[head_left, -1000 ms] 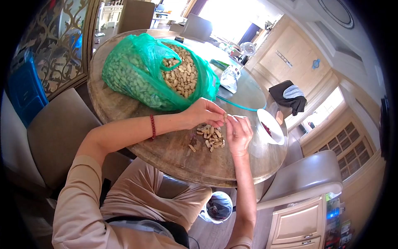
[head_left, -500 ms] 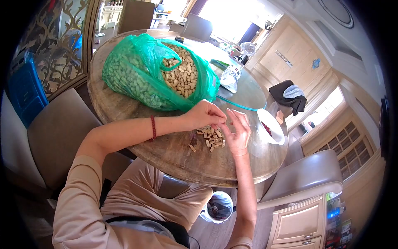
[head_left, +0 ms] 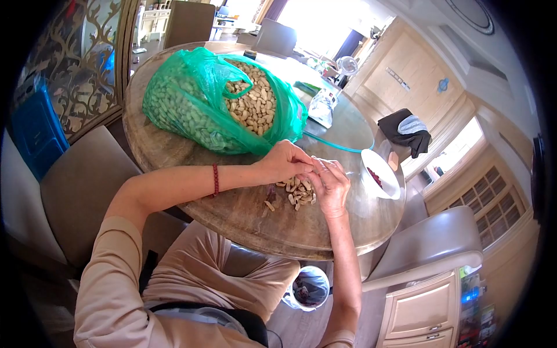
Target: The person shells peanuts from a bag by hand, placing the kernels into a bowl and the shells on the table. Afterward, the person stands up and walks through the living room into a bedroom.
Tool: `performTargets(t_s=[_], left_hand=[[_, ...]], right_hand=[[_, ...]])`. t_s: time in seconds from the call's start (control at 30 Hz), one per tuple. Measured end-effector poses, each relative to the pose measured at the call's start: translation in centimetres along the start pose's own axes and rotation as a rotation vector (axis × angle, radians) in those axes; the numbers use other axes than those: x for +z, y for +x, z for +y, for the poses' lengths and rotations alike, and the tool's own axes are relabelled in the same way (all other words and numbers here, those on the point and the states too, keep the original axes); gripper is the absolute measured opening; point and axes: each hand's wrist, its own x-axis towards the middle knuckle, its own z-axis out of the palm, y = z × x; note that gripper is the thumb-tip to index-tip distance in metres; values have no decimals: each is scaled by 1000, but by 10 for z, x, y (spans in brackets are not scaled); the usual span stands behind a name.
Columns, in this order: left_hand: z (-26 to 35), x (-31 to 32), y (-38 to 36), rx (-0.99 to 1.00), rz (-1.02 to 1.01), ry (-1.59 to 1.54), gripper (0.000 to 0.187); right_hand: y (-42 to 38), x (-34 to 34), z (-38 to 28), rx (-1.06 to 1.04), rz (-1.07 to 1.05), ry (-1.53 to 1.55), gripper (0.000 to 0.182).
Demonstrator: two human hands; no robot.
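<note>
My left hand [head_left: 285, 160], with a dark red bead bracelet [head_left: 216, 180] on its wrist, is closed in a pinch. Its fingertips meet those of my right hand [head_left: 332, 188], which is also closed. Whatever lies between them is small and hidden by the fingers. Right below, a pile of peanut shells [head_left: 300, 195] lies on the round table [head_left: 255, 220]. Behind my hands sits a green plastic bag [head_left: 191, 110], its mouth showing many unshelled peanuts [head_left: 255, 107]. To the right of my right hand is a white bowl [head_left: 387, 174] with red peanut kernels [head_left: 375, 177] in it.
A lined bin [head_left: 309, 288] stands on the floor below the table edge. Chairs stand at the left [head_left: 87, 191] and right [head_left: 429, 243]. A white and silver packet [head_left: 322, 108] lies behind the bag's right side. A dark cloth [head_left: 404, 132] is beyond the table.
My right hand's fingers have come in from spread to closed, against my left fingertips. The left hand has barely moved. The view has shifted slightly.
</note>
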Motion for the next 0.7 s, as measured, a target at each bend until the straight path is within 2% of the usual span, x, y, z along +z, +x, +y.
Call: performTargets(t_s=[0.27, 0.33, 0.53, 0.63, 0.7], left_hand=[[0, -3, 1, -93, -37, -214, 16], [1, -3, 2, -191, -24, -307, 19], [-7, -3, 2, -312, 10, -495, 23], [-6, -3, 3, -316, 3, -630, 23], [-5, -3, 3, -320, -17, -641, 23]], right_hand=[[-2, 1, 2, 30, 27, 18, 34], [-2, 1, 3, 30, 53, 16, 33], [-6, 1, 4, -30, 75, -76, 26], [-7, 0, 4, -63, 100, -70, 22], [-6, -1, 4, 0, 131, 34, 21]])
